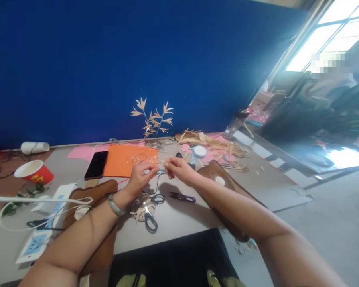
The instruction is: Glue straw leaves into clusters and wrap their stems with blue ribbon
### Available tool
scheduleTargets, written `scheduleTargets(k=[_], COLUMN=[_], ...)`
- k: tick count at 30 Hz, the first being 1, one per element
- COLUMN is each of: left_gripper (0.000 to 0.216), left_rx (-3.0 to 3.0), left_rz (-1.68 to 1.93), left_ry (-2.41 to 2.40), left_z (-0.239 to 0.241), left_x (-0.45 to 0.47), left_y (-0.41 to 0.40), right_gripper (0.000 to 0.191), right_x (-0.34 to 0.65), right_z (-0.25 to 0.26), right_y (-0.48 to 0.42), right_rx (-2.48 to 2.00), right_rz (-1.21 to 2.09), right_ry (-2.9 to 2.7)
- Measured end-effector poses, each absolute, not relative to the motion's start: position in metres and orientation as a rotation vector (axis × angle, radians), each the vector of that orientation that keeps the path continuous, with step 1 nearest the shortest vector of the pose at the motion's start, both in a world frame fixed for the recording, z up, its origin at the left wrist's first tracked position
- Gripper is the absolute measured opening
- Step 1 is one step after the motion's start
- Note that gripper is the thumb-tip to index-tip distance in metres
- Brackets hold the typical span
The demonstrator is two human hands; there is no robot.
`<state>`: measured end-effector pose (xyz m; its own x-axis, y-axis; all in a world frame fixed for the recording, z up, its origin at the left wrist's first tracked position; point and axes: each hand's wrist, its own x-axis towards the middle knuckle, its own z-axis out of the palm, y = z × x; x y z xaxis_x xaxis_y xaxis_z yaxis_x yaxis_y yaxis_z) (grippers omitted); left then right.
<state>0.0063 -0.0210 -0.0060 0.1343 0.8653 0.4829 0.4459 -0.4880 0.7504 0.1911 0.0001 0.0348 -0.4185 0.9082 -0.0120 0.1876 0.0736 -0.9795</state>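
My left hand [142, 176] and my right hand [179, 168] are raised close together above the grey table [179, 217], both pinched on a thin dark wire [158, 180] that hangs in a curve below them. A pale straw piece shows between the fingertips. A green bangle [116, 205] circles my left wrist. Under the hands lie black-handled scissors [151, 217] and small purple snips [182, 197]. An orange sheet [128, 160] with straw scraps lies just beyond.
A black phone [97, 164] lies beside pink paper. A red paper cup [34, 172] is tipped at the left. A straw-leaf sprig [153, 118] stands against the blue wall. Brown leather pieces [224, 179], a tape roll [199, 152], a straw pile and a white power strip [44, 227] surround the hands.
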Motion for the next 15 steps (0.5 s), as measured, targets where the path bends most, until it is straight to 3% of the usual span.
scheduleTargets(k=[7, 15], left_gripper=[0.021, 0.008], left_rx=[1.604, 1.344], left_rz=[1.466, 1.571], left_ry=[1.248, 1.233], left_z=[-0.009, -0.004], left_x=[0.005, 0.005], left_y=[-0.014, -0.016], right_gripper=[0.016, 0.043], right_x=[0.225, 0.352], right_z=[0.052, 0.097], right_y=[-0.023, -0.065], right_rx=[-0.942, -1.436], right_rz=[1.598, 0.794], right_ry=[-1.5, -1.67])
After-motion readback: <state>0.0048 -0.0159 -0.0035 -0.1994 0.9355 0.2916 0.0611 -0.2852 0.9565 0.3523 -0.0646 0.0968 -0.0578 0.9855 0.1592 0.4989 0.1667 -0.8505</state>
